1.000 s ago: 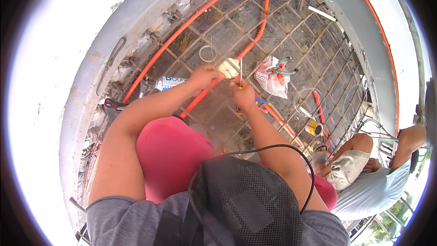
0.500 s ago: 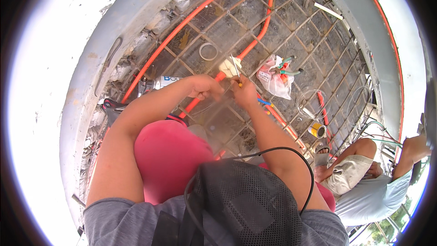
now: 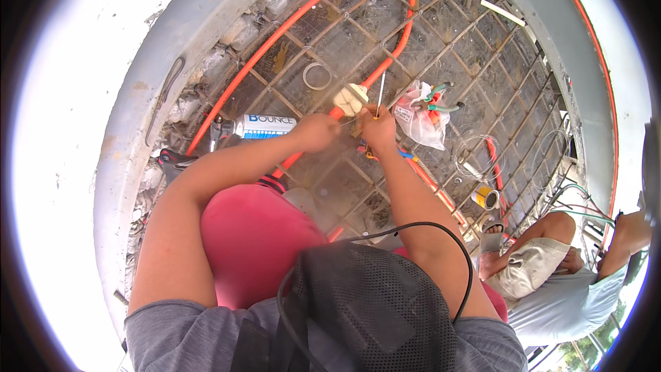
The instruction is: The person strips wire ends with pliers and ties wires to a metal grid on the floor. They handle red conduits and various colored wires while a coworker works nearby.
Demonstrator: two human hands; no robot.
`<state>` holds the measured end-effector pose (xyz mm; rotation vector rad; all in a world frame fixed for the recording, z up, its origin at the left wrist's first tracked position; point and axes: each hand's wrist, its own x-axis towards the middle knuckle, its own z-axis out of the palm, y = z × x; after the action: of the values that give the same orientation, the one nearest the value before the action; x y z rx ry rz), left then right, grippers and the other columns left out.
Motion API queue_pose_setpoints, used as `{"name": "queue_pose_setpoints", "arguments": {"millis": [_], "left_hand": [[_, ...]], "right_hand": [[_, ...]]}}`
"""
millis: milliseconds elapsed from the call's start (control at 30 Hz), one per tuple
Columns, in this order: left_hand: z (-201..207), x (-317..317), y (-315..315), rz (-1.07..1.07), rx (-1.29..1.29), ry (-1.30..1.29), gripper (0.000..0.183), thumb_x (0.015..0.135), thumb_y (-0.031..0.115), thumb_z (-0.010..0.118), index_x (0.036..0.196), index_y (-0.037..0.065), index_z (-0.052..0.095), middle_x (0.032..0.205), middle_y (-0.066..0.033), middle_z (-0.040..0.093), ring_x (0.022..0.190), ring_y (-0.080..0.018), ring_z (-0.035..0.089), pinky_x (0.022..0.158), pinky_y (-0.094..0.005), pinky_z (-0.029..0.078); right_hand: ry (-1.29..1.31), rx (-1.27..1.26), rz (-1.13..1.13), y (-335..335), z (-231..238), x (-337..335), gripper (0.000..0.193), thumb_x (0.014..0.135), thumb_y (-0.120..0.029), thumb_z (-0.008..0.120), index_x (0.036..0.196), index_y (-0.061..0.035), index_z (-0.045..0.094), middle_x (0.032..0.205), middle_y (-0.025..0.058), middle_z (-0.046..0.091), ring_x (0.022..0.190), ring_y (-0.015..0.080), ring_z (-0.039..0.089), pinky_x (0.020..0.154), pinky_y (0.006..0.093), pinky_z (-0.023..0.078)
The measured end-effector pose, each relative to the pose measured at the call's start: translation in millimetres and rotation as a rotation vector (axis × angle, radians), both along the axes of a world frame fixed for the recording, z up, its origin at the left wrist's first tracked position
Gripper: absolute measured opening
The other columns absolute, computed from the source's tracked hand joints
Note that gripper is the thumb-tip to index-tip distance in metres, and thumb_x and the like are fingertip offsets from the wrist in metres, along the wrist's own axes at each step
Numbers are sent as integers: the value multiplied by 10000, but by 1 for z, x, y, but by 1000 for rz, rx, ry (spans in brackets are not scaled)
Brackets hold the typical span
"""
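Note:
A cream junction box (image 3: 350, 100) sits on the rebar grid, joined to orange conduit (image 3: 385, 63) at both ends. Just below it, my left hand (image 3: 320, 132) is closed, its fingertips toward the right hand; what it pinches is too small to name. My right hand (image 3: 379, 131) grips a thin pale rod (image 3: 383, 89) that points up past the box, with a small yellow part at its lower end. A faint thin strand appears between the hands. Close to the right wrist lies a blue piece (image 3: 406, 154) on a conduit.
A spray can (image 3: 265, 127) lies left of my left forearm. On the grid are a tape ring (image 3: 317, 76), a plastic bag (image 3: 418, 120) with green-handled pliers (image 3: 446, 107), coiled wire (image 3: 475, 155) and a yellow can (image 3: 485, 197). Another person (image 3: 544, 255) crouches at right.
My left hand has moved right and slightly down, closer to the right hand. The pale rod has swung from leaning left across the box to nearly upright on the box's right.

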<state>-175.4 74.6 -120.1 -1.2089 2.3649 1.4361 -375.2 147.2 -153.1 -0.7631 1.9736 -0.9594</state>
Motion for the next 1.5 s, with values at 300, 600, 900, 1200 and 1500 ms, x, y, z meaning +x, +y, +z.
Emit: {"name": "queue_pose_setpoints", "arguments": {"millis": [300,600,900,1200,1500], "left_hand": [[24,1,19,214,-254,120,216,1030,248,643,1083,72,756,1028,-227,751,974,-488,693,851,-559,544],[47,7,-3,60,-467,-30,534,1085,508,564,832,85,771,862,-210,756,872,-446,727,805,-554,575],[33,11,-4,182,-287,-70,460,1059,444,609,866,59,771,868,-197,750,878,-445,719,790,-546,557],[3,5,-8,95,-234,-30,312,988,306,671,860,36,763,917,-233,746,894,-467,710,816,-564,545],[-14,-35,-21,-4,-163,-136,301,974,227,592,986,23,813,1058,-256,778,1017,-468,743,934,-565,578]], "right_hand": [[-455,-113,-532,-19,25,44,165,1061,-114,673,1163,8,631,946,100,722,690,131,655,556,285,522],[-204,-234,-392,-14,20,69,125,1063,-89,645,1141,7,627,968,120,740,701,158,697,609,316,544],[-402,-133,-504,-16,24,77,144,1086,-98,628,1203,-18,603,1010,101,733,764,160,714,623,306,561],[-515,113,-344,13,8,31,285,1107,-206,649,1329,-32,613,1075,96,750,889,180,754,644,333,562],[-494,138,-322,70,38,-1,359,1108,-254,664,1387,-32,621,1041,88,761,868,170,762,629,306,523]]}}
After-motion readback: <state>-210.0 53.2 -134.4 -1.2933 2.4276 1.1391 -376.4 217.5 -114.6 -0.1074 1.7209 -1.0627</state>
